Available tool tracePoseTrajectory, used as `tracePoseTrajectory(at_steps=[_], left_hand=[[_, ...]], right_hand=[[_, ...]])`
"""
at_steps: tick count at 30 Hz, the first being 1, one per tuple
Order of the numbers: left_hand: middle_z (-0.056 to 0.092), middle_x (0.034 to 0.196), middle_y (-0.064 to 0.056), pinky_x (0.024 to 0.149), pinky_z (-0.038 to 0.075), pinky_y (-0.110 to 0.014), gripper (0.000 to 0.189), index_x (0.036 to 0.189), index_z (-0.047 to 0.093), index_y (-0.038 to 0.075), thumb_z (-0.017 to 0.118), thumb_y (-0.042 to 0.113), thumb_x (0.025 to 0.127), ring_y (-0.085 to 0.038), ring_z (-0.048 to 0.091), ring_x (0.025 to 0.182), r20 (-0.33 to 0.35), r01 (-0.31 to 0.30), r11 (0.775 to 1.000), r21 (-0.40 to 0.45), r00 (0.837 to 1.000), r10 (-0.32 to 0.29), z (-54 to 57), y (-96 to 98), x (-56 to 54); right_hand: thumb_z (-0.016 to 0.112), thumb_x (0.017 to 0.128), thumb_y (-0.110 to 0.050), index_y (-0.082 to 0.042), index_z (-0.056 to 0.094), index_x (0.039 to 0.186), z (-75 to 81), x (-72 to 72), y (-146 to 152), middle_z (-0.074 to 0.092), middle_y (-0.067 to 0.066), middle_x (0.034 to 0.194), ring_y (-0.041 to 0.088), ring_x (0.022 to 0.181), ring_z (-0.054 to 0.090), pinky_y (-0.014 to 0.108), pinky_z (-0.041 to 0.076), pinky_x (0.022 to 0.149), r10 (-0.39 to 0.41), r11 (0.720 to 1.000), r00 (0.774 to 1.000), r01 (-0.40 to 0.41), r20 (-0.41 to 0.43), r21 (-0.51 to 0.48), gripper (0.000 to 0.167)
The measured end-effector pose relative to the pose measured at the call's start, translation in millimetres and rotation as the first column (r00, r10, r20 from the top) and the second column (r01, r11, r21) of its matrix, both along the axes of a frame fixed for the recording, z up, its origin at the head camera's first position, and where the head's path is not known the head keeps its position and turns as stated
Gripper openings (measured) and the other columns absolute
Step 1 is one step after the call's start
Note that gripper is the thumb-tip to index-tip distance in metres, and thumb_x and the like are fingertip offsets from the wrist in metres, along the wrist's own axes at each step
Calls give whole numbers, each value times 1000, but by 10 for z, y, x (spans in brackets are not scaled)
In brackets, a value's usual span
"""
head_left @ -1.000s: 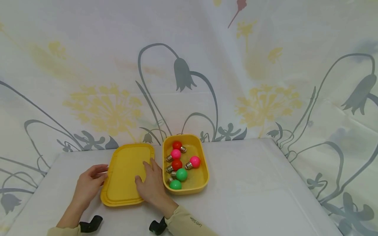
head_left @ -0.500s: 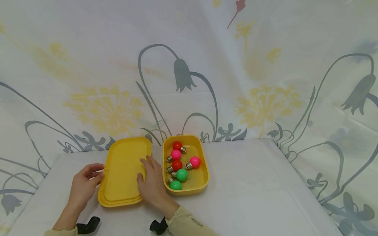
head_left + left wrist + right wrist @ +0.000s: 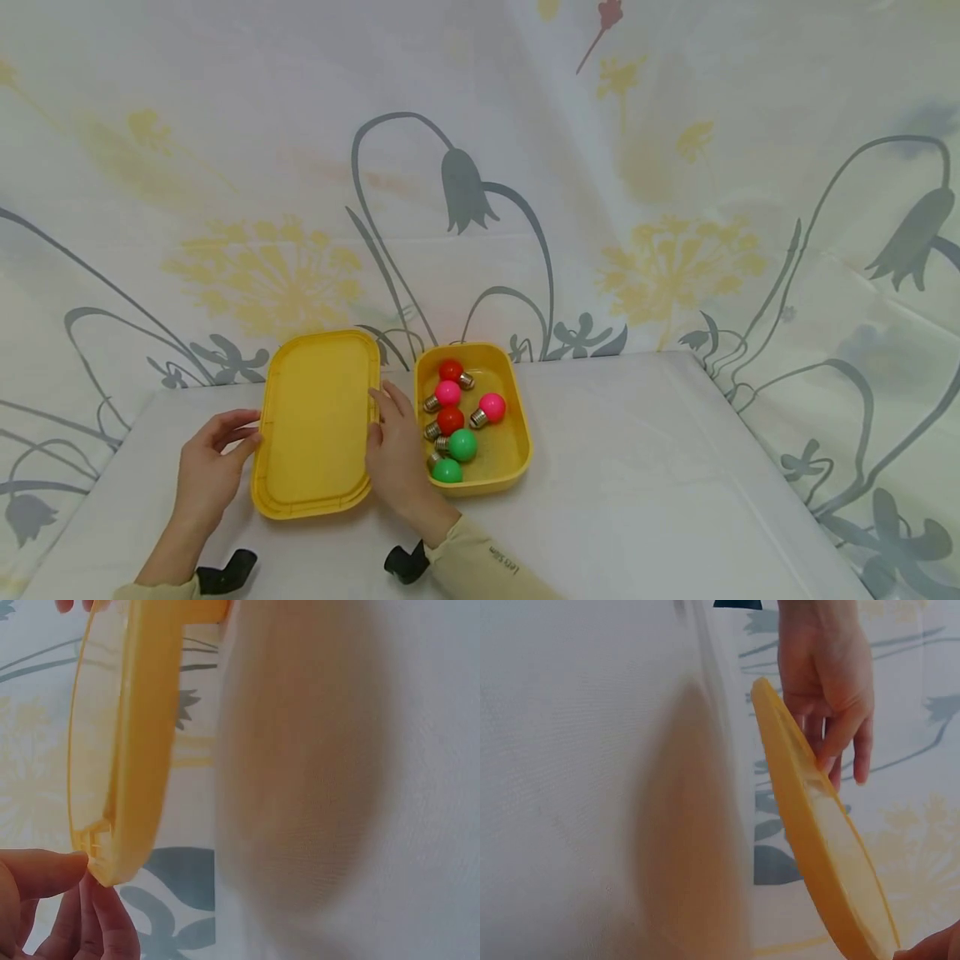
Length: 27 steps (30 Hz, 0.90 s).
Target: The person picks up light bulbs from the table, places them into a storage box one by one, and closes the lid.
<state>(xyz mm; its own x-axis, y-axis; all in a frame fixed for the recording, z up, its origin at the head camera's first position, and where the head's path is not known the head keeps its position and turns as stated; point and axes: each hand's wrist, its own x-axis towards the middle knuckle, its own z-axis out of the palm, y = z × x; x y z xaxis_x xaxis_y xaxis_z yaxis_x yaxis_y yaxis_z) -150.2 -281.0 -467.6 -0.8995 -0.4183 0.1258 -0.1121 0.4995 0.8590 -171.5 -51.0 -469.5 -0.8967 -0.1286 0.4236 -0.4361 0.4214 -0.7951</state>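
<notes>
A yellow lid (image 3: 315, 421) is tilted up off the white table, its far end raised. My left hand (image 3: 225, 446) grips its left edge and my right hand (image 3: 390, 433) grips its right edge. In the left wrist view the lid (image 3: 127, 750) shows edge-on, with my left hand's fingers (image 3: 52, 889) at its near corner. The right wrist view shows the lid (image 3: 817, 825) hanging over its shadow on the table, my left hand (image 3: 829, 682) behind it. Right of the lid stands an open yellow box (image 3: 517, 467) with several small red, pink and green bulbs (image 3: 462, 444) inside.
The white table (image 3: 637, 483) ends at a flowered cloth backdrop (image 3: 480, 167) just behind the box. Black wrist-camera mounts (image 3: 225, 571) show at the bottom edge.
The lid has risen from flat on the table, its far end tipping up and back. My right hand slid from the lid's top to its right edge; my left hand stayed at the left edge.
</notes>
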Motion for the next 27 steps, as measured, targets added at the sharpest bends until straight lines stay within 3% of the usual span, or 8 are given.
tracePoseTrajectory(at_steps=[6, 14, 21, 27], left_hand=[[61, 122, -7, 80, 44, -6, 32, 128, 60, 4, 63, 4, 96, 4, 53, 93, -28, -30, 999, 16, 999, 30, 23, -3, 19], [61, 119, -1, 77, 45, -7, 36, 132, 58, 4, 63, 5, 97, 4, 56, 93, -66, -33, 997, 74, 997, 37, 64, -1, 13], [58, 121, 4, 78, 45, -7, 48, 147, 50, 11, 59, 10, 100, 3, 54, 99, -50, -16, 990, 143, 998, 23, 110, 21, 47], [54, 114, 18, 82, 41, -4, 49, 147, 49, 8, 60, 9, 99, 5, 51, 102, -125, 30, 995, 98, 992, -18, 157, 34, 69]], right_hand=[[62, 93, 6, -4, 63, 130, 0, -39, 27, 61, 10, 130, 17, 106, 64, 21, 50, 88, 18, 992, 999, -13, 42, -129, 38], [67, 90, 7, -2, 65, 127, 76, -62, 53, 67, 7, 114, 16, 103, 64, 21, 51, 86, 33, 964, 999, -25, 27, -265, 38], [68, 87, 10, 0, 68, 124, 117, -66, 63, 66, 7, 107, 14, 99, 64, 21, 52, 83, 43, 949, 999, -47, -20, -311, 38], [71, 86, 8, 1, 71, 118, 165, -70, 64, 67, 8, 103, 14, 95, 67, 20, 53, 79, 12, 949, 995, -42, -97, -311, 33]])
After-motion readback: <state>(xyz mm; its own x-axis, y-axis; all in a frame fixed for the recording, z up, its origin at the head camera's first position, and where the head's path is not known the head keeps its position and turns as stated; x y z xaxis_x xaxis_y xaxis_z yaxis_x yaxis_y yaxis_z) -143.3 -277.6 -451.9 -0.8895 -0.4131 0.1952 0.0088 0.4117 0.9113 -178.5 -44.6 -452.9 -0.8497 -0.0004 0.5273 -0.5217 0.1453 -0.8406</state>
